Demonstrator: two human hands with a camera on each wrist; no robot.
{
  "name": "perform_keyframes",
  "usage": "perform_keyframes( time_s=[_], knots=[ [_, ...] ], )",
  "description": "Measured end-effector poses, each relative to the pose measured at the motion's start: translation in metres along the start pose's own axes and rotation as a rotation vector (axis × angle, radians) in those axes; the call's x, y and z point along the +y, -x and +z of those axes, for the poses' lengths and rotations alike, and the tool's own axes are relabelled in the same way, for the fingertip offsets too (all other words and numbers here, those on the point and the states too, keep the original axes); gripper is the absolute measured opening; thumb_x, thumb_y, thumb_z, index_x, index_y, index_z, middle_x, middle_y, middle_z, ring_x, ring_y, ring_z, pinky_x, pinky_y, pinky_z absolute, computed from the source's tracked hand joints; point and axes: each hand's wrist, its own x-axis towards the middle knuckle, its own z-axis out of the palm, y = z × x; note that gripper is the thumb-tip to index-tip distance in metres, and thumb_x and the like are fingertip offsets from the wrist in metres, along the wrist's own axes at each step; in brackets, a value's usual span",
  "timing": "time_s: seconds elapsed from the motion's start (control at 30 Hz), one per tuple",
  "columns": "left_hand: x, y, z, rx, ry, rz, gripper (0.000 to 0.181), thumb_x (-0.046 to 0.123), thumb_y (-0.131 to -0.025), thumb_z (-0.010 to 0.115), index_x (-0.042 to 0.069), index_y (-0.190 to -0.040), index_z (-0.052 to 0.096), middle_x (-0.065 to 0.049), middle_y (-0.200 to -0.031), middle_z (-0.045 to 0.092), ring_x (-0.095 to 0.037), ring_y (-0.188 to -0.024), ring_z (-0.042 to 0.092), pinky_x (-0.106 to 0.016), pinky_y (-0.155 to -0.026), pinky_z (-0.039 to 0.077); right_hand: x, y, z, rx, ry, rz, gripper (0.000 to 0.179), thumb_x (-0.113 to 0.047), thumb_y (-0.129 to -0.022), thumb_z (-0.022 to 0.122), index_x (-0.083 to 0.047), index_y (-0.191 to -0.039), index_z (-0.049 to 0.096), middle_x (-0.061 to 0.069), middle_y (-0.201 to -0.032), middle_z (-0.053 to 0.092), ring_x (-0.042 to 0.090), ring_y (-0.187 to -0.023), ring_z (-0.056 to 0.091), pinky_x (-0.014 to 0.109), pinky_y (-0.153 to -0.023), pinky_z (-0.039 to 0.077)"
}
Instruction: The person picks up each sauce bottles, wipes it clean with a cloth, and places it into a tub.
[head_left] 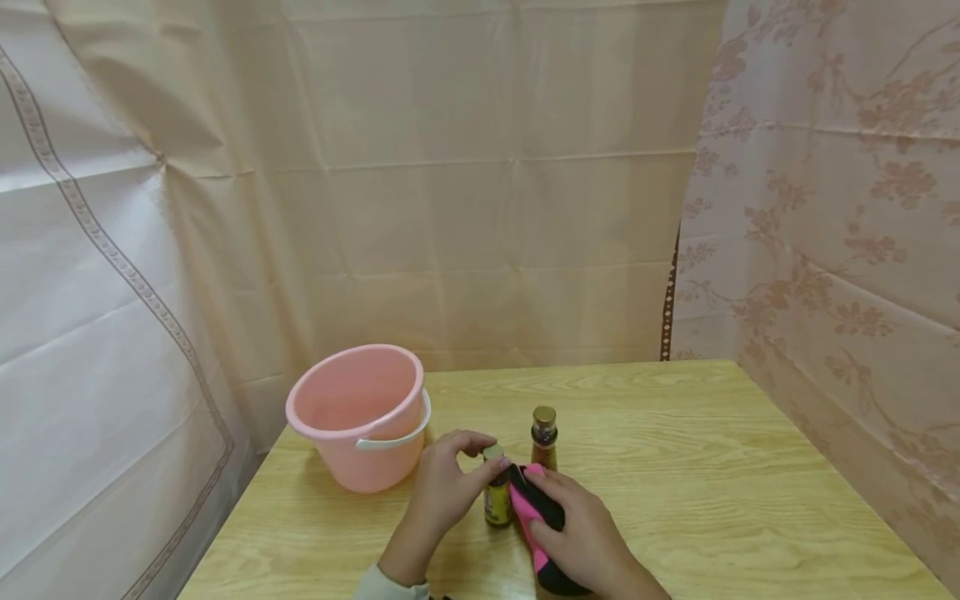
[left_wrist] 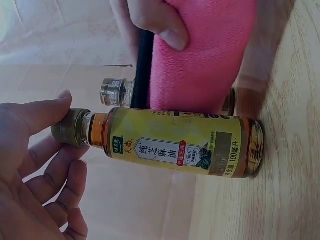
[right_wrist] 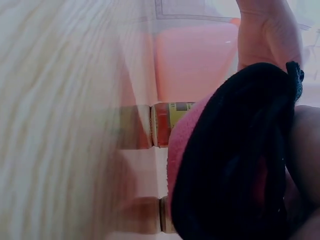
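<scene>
The left hand (head_left: 448, 483) pinches the cap (left_wrist: 70, 128) of the bottle (left_wrist: 175, 142) standing below its fingers, and should, I think, hold it steady, while the right hand (head_left: 585, 529) clamps the pink cloth (left_wrist: 205, 60) beside it.

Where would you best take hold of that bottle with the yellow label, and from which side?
Probably by the cap, coming from the left and above, as the left hand does. The yellow-labelled bottle stands upright, its cap slimmer than its body and easy to pinch, while the fuzzy pink-and-black cloth in the right hand crowds its right side.
</scene>
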Motion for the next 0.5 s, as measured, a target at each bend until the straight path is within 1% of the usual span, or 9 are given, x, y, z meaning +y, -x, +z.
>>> perform_keyframes(
  time_s=[0.07,0.23,0.4,0.5],
  knots=[
    [-0.0004,0.0000,0.0000,0.003,0.004,0.009,0.023,0.034,-0.084,0.087,0.021,-0.102,0.081,0.008,-0.096,0.075,-0.018,-0.091,0.069,-0.031,-0.081,0.054,-0.0008,0.0003,-0.0002,0.011,-0.008,0.000,0.065,-0.022,-0.086,0.077,-0.034,-0.146,0.059,0.002,-0.149,0.058,0.027,-0.130,0.059,0.048,-0.096,0.054],
    [-0.0009,-0.0003,-0.0002,-0.008,0.006,0.011,0.023,0.035,-0.085,0.086,0.021,-0.103,0.081,0.009,-0.095,0.075,-0.012,-0.090,0.067,-0.030,-0.081,0.053,-0.0024,0.0005,-0.0004,0.042,-0.021,-0.009,0.066,-0.021,-0.086,0.078,-0.040,-0.146,0.058,-0.002,-0.150,0.057,0.024,-0.131,0.058,0.048,-0.098,0.053],
    [-0.0010,-0.0005,-0.0020,-0.034,0.016,0.022,0.022,0.035,-0.087,0.085,0.023,-0.105,0.081,0.008,-0.097,0.076,-0.015,-0.092,0.069,-0.031,-0.082,0.053,-0.0050,-0.0001,-0.0012,0.083,-0.052,-0.031,0.065,-0.020,-0.087,0.079,-0.040,-0.145,0.058,-0.005,-0.152,0.055,0.021,-0.133,0.057,0.047,-0.100,0.052],
    [-0.0023,-0.0010,-0.0029,-0.055,0.016,0.023,0.023,0.036,-0.087,0.084,0.024,-0.107,0.081,0.008,-0.099,0.077,-0.017,-0.094,0.070,-0.032,-0.083,0.053,-0.0065,-0.0004,-0.0020,0.107,-0.075,-0.041,0.065,-0.020,-0.087,0.081,-0.041,-0.144,0.059,-0.005,-0.152,0.055,0.020,-0.132,0.058,0.045,-0.100,0.053]
  ],
)
